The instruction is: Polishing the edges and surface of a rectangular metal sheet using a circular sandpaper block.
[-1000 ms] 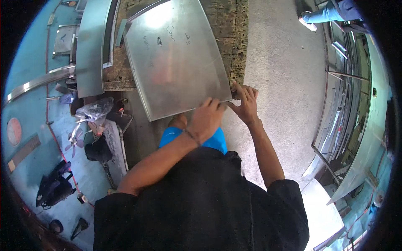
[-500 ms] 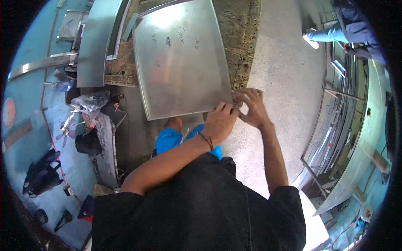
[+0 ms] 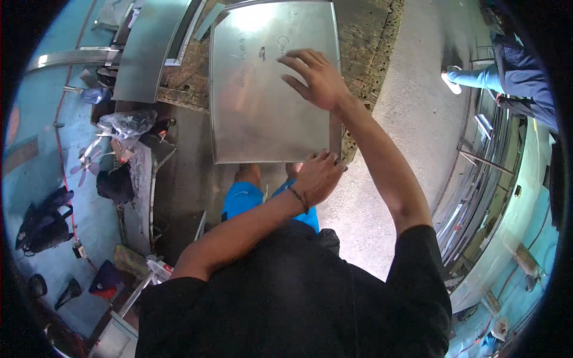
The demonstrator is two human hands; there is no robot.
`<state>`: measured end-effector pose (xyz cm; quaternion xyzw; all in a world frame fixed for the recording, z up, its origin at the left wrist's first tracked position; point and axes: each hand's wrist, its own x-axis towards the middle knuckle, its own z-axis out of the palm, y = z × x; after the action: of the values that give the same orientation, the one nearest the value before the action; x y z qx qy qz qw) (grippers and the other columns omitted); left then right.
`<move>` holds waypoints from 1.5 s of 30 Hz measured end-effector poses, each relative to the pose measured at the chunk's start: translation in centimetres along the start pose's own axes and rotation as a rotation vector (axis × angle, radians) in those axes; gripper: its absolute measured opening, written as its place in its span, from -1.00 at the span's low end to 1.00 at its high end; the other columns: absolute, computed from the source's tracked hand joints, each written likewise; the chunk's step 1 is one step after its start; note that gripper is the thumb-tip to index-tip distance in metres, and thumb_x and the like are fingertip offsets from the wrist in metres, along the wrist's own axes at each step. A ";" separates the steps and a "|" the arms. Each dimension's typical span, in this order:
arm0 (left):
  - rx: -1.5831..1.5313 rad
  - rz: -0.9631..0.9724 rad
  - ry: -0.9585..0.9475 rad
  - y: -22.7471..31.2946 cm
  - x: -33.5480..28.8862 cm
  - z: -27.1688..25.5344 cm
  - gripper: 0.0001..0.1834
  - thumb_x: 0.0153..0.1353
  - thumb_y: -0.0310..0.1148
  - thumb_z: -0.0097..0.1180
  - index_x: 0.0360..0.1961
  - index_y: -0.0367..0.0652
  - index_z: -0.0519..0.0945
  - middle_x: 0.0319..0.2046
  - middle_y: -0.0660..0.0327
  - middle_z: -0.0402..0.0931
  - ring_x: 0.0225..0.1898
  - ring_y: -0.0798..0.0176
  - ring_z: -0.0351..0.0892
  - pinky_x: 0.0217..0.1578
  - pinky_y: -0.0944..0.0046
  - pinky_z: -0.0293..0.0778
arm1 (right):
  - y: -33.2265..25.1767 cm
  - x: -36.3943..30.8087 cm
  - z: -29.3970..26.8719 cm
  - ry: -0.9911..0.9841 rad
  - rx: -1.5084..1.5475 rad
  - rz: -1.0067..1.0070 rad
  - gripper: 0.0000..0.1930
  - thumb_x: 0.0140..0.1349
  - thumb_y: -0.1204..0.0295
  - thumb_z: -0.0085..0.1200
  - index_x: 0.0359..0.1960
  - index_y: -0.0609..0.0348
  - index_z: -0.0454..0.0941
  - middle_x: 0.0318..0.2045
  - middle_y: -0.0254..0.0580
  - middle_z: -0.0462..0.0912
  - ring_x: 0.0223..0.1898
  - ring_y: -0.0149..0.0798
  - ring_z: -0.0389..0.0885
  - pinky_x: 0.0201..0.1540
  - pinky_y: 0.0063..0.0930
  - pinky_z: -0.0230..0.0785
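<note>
Dark handwriting [image 3: 282,43] here on the metal panel [image 3: 268,128], partly behind the right hand [image 3: 319,80]; a scribbled mark [image 3: 262,53] left of it, fainter writing [image 3: 242,49] beyond, and a pale logo [image 3: 242,191] on the blue shorts [image 3: 243,201]!

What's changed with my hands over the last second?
Your right hand left the panel's near right corner and moved forward, over the metal panel; contact is unclear. Your left hand shifted right along the near edge to that corner. The panel still lies on the wooden bench.

Shiny rectangular metal panel [image 3: 268,125] with dark handwriting, flat over the near edge of the wooden bench [image 3: 371,53].
</note>
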<state>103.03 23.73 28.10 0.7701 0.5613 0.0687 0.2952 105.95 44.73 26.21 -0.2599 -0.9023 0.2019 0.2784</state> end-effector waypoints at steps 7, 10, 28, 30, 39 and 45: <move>-0.094 0.093 0.031 -1.1 0.1 1.0 -0.66 0.24 -0.44 0.11 0.05 -0.09 0.61 -0.06 0.15 0.58 0.04 0.04 0.61 0.05 0.09 0.60 | 3.2 0.6 8.3 -0.147 -0.212 -0.026 -0.34 0.40 -0.18 -0.01 0.42 -0.16 0.34 0.44 -0.12 0.30 0.49 -0.01 0.20 0.59 0.04 -0.10; -0.146 0.056 0.010 -2.8 -1.7 0.1 -0.69 0.25 -0.43 0.09 0.02 -0.08 0.63 -0.03 0.18 0.58 0.05 0.07 0.61 0.06 0.08 0.59 | 2.4 0.9 9.1 -0.300 -0.318 0.017 -0.23 0.38 -0.35 -0.18 0.48 -0.21 0.26 0.51 -0.16 0.20 0.56 -0.07 0.06 0.64 0.05 -0.29; 0.008 -0.016 -0.011 -2.4 -1.8 -0.5 -0.79 0.31 -0.37 0.07 -0.08 -0.22 0.55 -0.13 0.01 0.59 -0.07 -0.03 0.63 0.01 -0.04 0.59 | 2.6 0.7 9.0 -0.286 -0.286 0.059 -0.22 0.36 -0.38 -0.18 0.48 -0.27 0.29 0.52 -0.26 0.21 0.57 -0.16 0.06 0.65 0.05 -0.33; -0.119 0.019 -0.002 -3.0 -2.6 -1.2 -0.77 0.30 -0.38 0.09 -0.04 -0.18 0.57 -0.14 0.04 0.60 -0.03 -0.01 0.64 0.01 -0.03 0.60 | 3.0 0.6 8.9 -0.290 -0.284 0.083 -0.23 0.37 -0.38 -0.19 0.48 -0.27 0.29 0.52 -0.26 0.21 0.57 -0.17 0.06 0.64 0.05 -0.33; -0.082 -0.240 -0.041 -4.5 -5.4 -3.0 -0.71 0.21 -0.39 0.14 -0.04 -0.20 0.65 0.00 0.06 0.64 0.11 -0.01 0.59 0.12 0.03 0.54 | 3.1 0.7 8.9 -0.324 -0.321 0.078 -0.22 0.38 -0.39 -0.24 0.49 -0.28 0.28 0.55 -0.30 0.16 0.58 -0.19 0.04 0.65 0.06 -0.40; -0.120 -0.044 -0.031 -0.8 -2.1 -1.4 -0.70 0.23 -0.41 0.11 -0.03 -0.26 0.62 0.02 0.04 0.60 0.11 -0.01 0.58 0.12 0.03 0.54 | 2.8 0.6 8.5 -0.344 -0.321 0.085 -0.20 0.37 -0.39 -0.22 0.50 -0.27 0.23 0.56 -0.29 0.14 0.58 -0.18 0.02 0.65 0.07 -0.39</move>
<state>101.00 22.51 29.25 0.7394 0.5684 0.0836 0.3510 101.33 45.45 18.53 -0.3004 -0.9452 0.1090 0.0668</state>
